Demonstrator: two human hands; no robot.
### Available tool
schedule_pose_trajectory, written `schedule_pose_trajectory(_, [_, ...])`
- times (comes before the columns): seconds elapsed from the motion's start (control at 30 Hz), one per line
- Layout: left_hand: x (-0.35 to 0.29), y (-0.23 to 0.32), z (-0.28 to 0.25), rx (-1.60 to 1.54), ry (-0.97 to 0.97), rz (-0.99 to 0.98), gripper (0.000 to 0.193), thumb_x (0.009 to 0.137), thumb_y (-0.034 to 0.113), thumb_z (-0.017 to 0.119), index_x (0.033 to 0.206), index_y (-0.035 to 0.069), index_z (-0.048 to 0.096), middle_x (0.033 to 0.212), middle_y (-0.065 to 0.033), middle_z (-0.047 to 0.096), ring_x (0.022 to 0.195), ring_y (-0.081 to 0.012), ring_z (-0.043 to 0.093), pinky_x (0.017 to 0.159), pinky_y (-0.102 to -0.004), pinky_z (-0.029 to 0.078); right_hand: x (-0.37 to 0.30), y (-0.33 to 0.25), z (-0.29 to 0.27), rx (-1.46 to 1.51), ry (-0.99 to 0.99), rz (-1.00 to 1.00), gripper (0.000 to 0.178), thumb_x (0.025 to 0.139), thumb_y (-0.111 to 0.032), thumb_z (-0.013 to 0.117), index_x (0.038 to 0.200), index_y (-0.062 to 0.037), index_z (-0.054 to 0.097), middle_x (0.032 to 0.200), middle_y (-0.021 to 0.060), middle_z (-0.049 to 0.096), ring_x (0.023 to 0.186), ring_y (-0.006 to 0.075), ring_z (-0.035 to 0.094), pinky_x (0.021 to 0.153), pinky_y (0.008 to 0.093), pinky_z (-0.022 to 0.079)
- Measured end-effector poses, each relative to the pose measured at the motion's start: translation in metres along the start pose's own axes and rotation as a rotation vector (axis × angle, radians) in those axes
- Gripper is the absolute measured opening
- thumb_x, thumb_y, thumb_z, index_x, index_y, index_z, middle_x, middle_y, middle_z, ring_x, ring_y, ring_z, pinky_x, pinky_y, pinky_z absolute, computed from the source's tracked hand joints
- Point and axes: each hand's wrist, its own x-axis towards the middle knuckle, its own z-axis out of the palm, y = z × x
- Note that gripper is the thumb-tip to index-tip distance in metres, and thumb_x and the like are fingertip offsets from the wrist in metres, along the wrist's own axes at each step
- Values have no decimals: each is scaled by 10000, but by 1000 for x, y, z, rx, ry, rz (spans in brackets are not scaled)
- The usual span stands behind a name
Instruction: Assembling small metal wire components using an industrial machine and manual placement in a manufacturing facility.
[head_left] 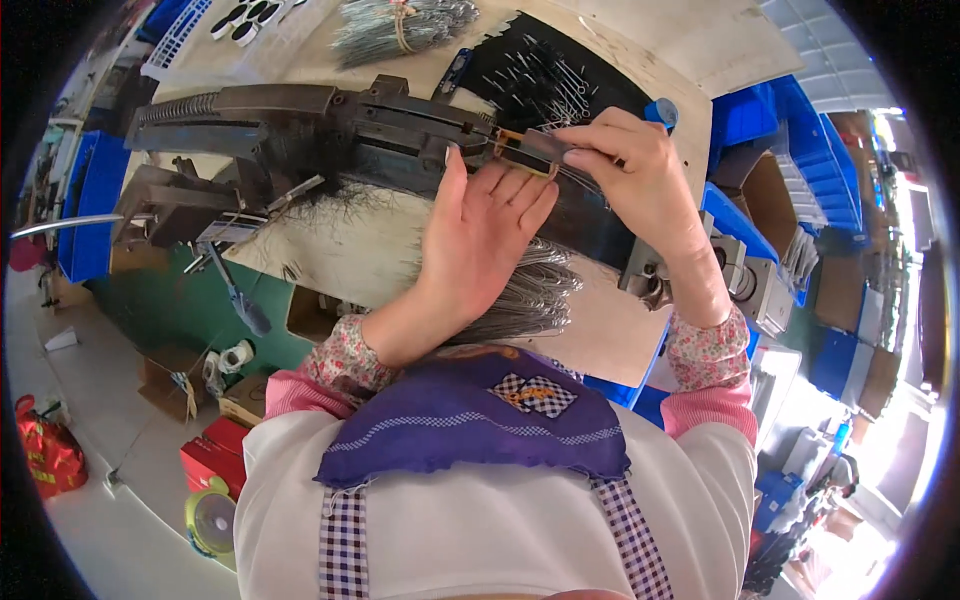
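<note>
A long dark metal bench machine (330,125) with a spring at its left end lies across the wooden table. At its right end sits a narrow metal slot (525,155) with a brownish edge. My left hand (480,225) is palm up just below this slot, fingers stretched and thumb apart, its fingertips against or close under the slot. My right hand (630,165) comes from the right, thumb and forefinger pinched at the slot's right end; what lies between them is too small to tell. A bundle of bent metal wires (530,295) lies below the machine, partly behind my left hand.
Behind the machine are a tied wire bundle (400,30), a black mat (520,60) with loose metal pins, and a blue-handled tool (455,75). A small blue roll (661,112) stands near my right hand. Blue bins (780,140) stand at right; a lever (245,300) hangs at left.
</note>
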Motion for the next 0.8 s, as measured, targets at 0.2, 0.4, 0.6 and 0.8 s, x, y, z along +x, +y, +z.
schedule_pose_trajectory(0.2, [1,-2,3,38,27,66,656,972,514,335,1282,-63,378,1320,-188,445,1291,-282,392,1126,-396,275,9,-4,9,-171,-6,-154,150,765,-100,663,906,-106,714,746,32,587,743,225,584,788,333,376])
schedule_pose_trajectory(0.4, [1,6,9,116,52,18,623,975,476,354,1260,-77,394,1289,-192,468,1270,-292,411,1131,-401,271,-4,-6,-1,-307,50,-208,157,754,-107,671,905,-113,713,745,29,583,739,217,578,790,338,373])
schedule_pose_trajectory(0.6, [2,8,7,71,-9,-9,636,976,467,348,1259,-102,378,1291,-226,455,1268,-321,406,1131,-411,272,-4,-10,-6,-369,99,-242,181,735,-88,645,900,-127,709,745,17,588,728,207,587,781,339,381])
schedule_pose_trajectory(0.8, [3,8,12,-9,-9,8,668,979,478,311,1212,-144,380,1296,-255,440,1274,-351,392,1131,-442,264,-2,-16,-1,-142,242,-177,134,824,-110,599,948,-106,649,727,84,617,694,263,626,607,372,458])
